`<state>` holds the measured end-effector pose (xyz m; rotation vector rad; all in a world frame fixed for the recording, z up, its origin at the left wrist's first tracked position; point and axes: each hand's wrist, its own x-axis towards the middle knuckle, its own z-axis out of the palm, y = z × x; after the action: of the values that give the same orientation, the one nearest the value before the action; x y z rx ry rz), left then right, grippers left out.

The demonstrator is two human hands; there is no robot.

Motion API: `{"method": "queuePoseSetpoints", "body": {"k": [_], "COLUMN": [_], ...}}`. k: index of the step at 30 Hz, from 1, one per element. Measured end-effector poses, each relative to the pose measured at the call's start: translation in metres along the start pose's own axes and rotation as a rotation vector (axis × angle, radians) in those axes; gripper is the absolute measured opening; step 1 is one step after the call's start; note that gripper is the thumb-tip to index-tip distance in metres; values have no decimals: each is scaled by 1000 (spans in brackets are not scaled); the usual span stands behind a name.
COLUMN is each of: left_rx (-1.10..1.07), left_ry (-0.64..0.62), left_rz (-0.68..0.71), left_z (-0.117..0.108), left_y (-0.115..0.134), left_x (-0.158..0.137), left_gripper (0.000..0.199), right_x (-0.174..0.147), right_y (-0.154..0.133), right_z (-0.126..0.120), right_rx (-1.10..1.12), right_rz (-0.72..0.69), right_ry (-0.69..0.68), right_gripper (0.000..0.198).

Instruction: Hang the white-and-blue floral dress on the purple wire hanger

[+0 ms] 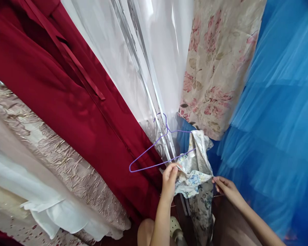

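We see the slim purple wire hanger [167, 130] crossing the long silver metal poles [153, 78]; the pale floral cloth garment [195, 177] sits on its right end; smooth white fabric [169, 61] hangs behind the poles; the long red cloth dress [67, 99] hangs left; beige floral fabric [218, 71], then layered blue tulle [274, 112], right.

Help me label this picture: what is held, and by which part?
The blue-flowered cloth: left grip on its left edge, right grip pinching its right edge.

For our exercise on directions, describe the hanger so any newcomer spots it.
Right of the big red garment run silvery metal rails. Across their lower part is the hanger, its right side in pale floral cloth. Its thin purple outline sets it apart from everything around.
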<state>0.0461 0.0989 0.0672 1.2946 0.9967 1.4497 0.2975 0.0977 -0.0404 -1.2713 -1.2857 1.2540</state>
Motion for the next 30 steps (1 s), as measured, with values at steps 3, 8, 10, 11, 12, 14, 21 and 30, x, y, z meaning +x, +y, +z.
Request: {"method": "queuePoseSetpoints", "body": {"k": [3, 8, 10, 11, 12, 14, 21, 30], "left_rx": [158, 300, 341, 358, 379, 427, 226, -19], "left_ry": [-79, -189, -224, -233, -233, -215, -276, -650], "left_rz": [74, 126, 131, 124, 113, 88, -320, -578], "left_z": [18, 42, 49, 51, 51, 47, -17, -54], "left_y": [14, 25, 25, 25, 24, 19, -33, -46], "left_x": [-7, -22, -27, -29, -30, -30, -58, -120], "left_gripper": [31, 26, 24, 24, 24, 25, 52, 49], "right_x": [-10, -28, -33, -34, -35, -35, -35, -42], "right_y": [13, -22, -48, -60, -71, -86, -84, -125], "right_z": [-7, 7, 18, 24, 30, 42, 45, 27], "right_rx": [-133, -282, -198, -135, -72, 43, 412, 597], "right_rz": [-9, -163, -178, -161, -130, -61, 168, 181], "right_ry": [56, 67, -187, -322, -455, -692, -932, -829], "right_gripper": [37, 48, 54, 57, 59, 59, 56, 51]}}
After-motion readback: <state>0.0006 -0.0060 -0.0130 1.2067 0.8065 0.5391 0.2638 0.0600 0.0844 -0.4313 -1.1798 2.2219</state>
